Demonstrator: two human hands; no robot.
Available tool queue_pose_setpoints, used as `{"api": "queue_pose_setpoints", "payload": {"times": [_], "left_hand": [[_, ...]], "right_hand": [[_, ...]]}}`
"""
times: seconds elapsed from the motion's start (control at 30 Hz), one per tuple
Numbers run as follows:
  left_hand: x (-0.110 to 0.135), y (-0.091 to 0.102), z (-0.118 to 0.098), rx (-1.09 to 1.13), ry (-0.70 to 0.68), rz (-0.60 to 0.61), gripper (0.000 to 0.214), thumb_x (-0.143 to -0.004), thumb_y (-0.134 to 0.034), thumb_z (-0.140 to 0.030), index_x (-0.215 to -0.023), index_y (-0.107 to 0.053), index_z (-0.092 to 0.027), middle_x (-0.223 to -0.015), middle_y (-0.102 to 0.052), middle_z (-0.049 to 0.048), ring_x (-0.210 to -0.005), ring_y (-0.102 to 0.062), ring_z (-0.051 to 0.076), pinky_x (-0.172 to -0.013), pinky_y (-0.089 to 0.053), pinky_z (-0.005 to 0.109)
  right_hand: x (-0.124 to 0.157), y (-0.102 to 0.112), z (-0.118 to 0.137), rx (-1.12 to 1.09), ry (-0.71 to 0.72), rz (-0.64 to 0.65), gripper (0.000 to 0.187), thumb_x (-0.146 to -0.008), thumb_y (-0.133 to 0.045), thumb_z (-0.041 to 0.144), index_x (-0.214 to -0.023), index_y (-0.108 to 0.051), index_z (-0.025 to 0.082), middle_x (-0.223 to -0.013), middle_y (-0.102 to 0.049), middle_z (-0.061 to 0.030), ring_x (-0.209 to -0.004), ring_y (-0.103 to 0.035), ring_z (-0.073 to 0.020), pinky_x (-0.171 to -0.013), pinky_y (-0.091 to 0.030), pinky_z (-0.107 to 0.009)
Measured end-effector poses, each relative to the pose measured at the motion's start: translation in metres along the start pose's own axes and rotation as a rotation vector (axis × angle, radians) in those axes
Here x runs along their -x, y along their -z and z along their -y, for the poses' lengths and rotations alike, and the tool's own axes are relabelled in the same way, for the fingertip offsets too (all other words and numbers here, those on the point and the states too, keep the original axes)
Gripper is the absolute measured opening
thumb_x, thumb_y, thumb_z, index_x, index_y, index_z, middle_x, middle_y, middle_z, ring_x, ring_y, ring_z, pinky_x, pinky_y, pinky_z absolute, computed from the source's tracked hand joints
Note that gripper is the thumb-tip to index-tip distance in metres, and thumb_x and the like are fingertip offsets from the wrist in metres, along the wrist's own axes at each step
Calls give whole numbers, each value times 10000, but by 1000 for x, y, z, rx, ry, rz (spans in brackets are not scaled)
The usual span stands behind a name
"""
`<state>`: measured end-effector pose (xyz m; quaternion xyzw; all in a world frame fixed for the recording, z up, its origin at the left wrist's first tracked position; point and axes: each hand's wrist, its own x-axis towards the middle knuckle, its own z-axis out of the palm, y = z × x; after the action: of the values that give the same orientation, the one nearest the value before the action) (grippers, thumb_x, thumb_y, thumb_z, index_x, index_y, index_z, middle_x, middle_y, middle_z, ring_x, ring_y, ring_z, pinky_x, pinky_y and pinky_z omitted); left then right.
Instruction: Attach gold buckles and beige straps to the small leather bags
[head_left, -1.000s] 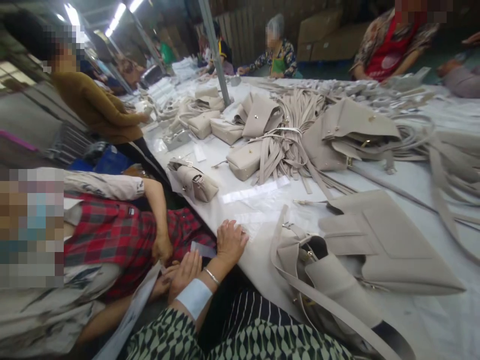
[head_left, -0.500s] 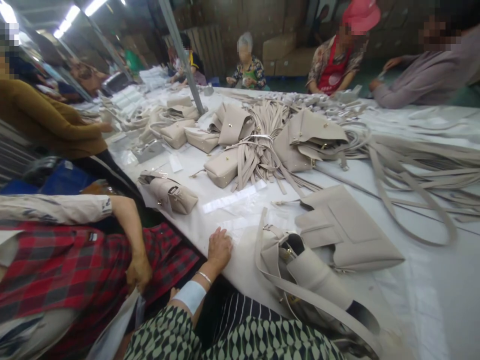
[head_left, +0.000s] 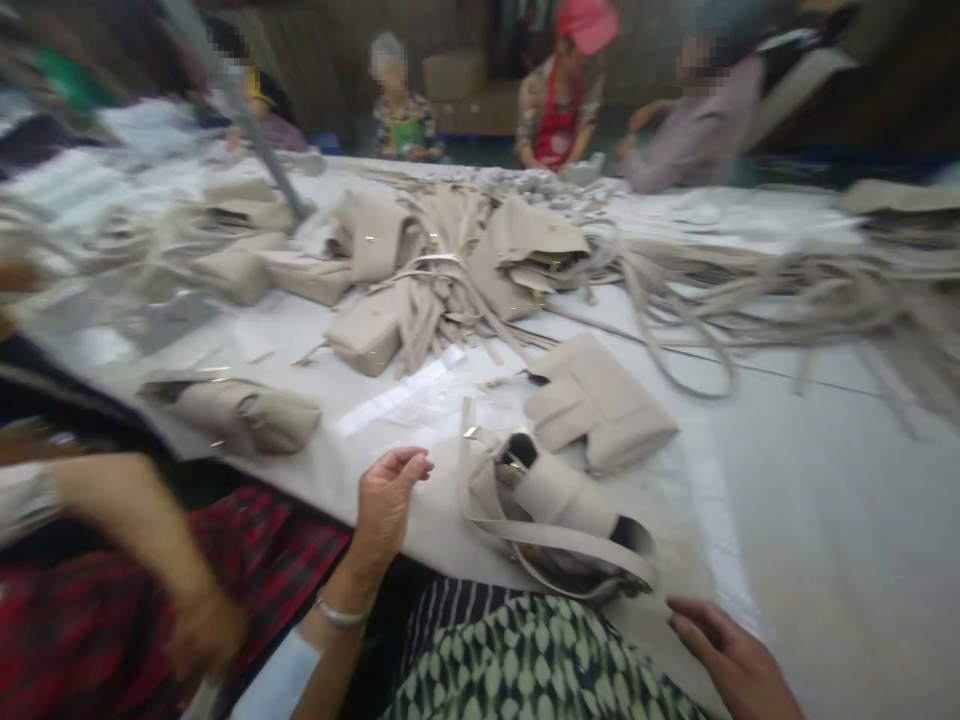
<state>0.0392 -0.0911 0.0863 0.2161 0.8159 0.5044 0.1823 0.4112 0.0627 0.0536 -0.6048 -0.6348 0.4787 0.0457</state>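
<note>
My left hand (head_left: 388,498) rests at the near edge of the white table (head_left: 787,480), its fingers curled in together just left of an open beige handbag (head_left: 551,505). Whether the fingers pinch anything is lost in blur. The bag lies on its side with its long strap (head_left: 570,540) looped along the front. My right hand (head_left: 731,660) comes in at the bottom right with fingers stretched out, touching the table edge just right of the strap's end. A flat beige bag (head_left: 600,400) lies just beyond the open one.
A person in a red plaid top (head_left: 97,610) sits close on my left, forearm out. A small beige bag (head_left: 240,412) lies at left. Heaps of beige bags and straps (head_left: 465,260) fill the table's middle. Other people work along the far side.
The view has swung right and is smeared. My left hand has lifted and curled its fingers. My right hand has come into view at the bottom right.
</note>
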Motion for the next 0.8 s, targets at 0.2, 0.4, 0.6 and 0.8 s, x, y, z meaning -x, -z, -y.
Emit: {"api": "queue_pose_setpoints", "payload": {"times": [0.2,0.4,0.6,0.8], "left_hand": [[42,-75,-115,171,-426,555,159,-731,-691,-269,-871,-673,-197,-823,-669,20,-747,-608,154,-681,-481,256],[140,-207,-153,-234,-1031,1329,154,-812,-568,-226,-926,-667,-193,-830,-662,46,-838,-585,201,-730,-487,313],[211,-307,-90,-696,-1186,1540,140,-784,-591,-252,-892,-652,-189,-882,-652,66,-898,-571,227,-728,-481,305],[244,-337,-35,-802,-1232,1545,395,-729,-676,-391,-1027,-580,-151,-1018,-602,95,-1003,-505,257,-845,-439,354]], "right_hand": [[14,27,-73,-348,-225,-468,335,-564,-636,358,-827,-667,153,-809,-704,-81,-774,-637,-235,-732,-492,-348],[68,17,-138,-684,-427,-701,311,-627,-636,280,-895,-645,123,-727,-683,-59,-674,-624,-194,-643,-491,-308],[99,-23,-182,-1047,-667,-841,343,-691,-635,268,-1024,-600,194,-1054,-654,-98,-975,-597,-236,-758,-484,-329],[91,-44,-189,-1522,-616,-640,336,-860,-477,440,-958,-626,154,-956,-678,-149,-831,-656,-235,-762,-510,-406]]}}
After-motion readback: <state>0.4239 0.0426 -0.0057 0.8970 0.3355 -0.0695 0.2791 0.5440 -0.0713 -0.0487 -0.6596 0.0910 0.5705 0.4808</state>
